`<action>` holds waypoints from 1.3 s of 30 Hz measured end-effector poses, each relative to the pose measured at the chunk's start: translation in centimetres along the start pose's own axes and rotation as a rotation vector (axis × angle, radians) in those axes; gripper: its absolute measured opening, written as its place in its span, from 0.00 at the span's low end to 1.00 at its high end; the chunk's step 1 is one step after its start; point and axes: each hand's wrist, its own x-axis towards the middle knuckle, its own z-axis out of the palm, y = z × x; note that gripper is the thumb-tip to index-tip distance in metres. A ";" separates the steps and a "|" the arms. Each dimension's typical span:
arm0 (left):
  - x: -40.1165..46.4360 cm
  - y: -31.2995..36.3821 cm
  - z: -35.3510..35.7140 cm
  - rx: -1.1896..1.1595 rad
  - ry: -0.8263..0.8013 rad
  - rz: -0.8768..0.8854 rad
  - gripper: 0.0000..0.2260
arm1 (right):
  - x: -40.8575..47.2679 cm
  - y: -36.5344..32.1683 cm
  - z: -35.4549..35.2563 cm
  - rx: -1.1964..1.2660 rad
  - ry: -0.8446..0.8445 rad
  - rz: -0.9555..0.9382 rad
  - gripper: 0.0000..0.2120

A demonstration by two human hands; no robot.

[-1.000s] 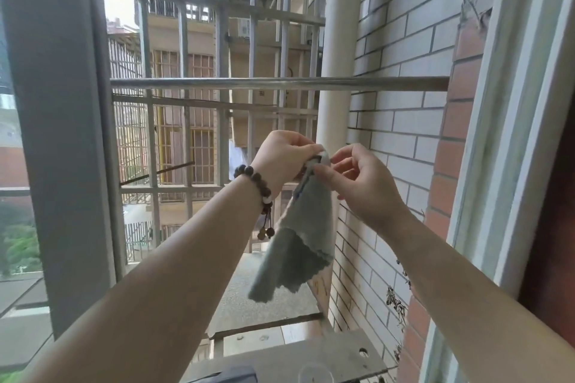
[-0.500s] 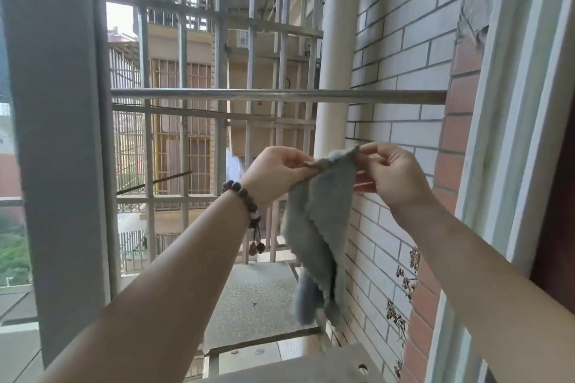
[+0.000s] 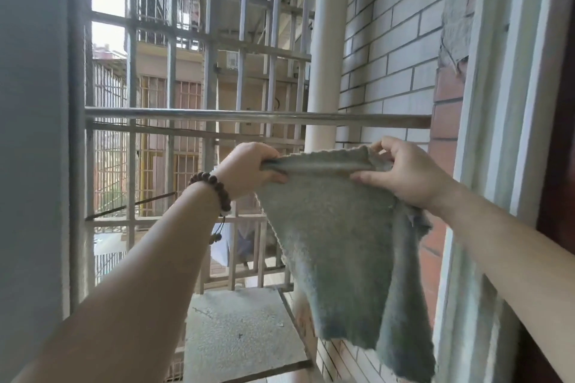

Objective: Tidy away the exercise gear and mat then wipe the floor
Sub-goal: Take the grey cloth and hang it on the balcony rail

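Observation:
A grey-green cleaning cloth [image 3: 339, 246] hangs spread out between both hands, outside an open window. My left hand [image 3: 249, 169], with a bead bracelet on its wrist, pinches the cloth's top left corner. My right hand [image 3: 401, 174] grips the top right corner, fingers curled over the edge. The cloth's top edge is stretched flat and folded over slightly; its lower part droops down to the right. A horizontal metal rail [image 3: 249, 116] runs just above and behind the hands, apart from the cloth.
A metal security grille [image 3: 211, 50] encloses the space outside. A white drainpipe [image 3: 325, 40] runs down beside the tiled brick wall [image 3: 385, 40]. A concrete ledge [image 3: 239, 329] lies below. The window frame [image 3: 485, 134] stands at the right, a grey wall panel [image 3: 31, 134] at the left.
The hands have moved apart and pulled the bunched cloth open, so it now hangs spread wide. The view has tilted up and the rail sits closer above the hands.

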 end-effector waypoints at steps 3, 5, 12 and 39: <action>1.2 -0.9 -0.6 -0.120 0.212 -0.063 0.08 | 1.1 -0.1 -1.5 -0.127 0.016 -0.045 0.06; 2.0 -1.3 -1.2 -0.234 0.314 -0.109 0.08 | 2.0 -0.1 -2.2 -0.253 0.111 -0.067 0.08; 5.0 -3.1 -2.3 -0.340 0.603 -0.380 0.07 | 5.2 1.0 -2.4 -0.720 0.429 0.013 0.12; 17.7 -6.9 -4.3 0.136 0.234 -0.208 0.09 | 21.2 0.7 -0.8 -0.460 0.257 0.023 0.11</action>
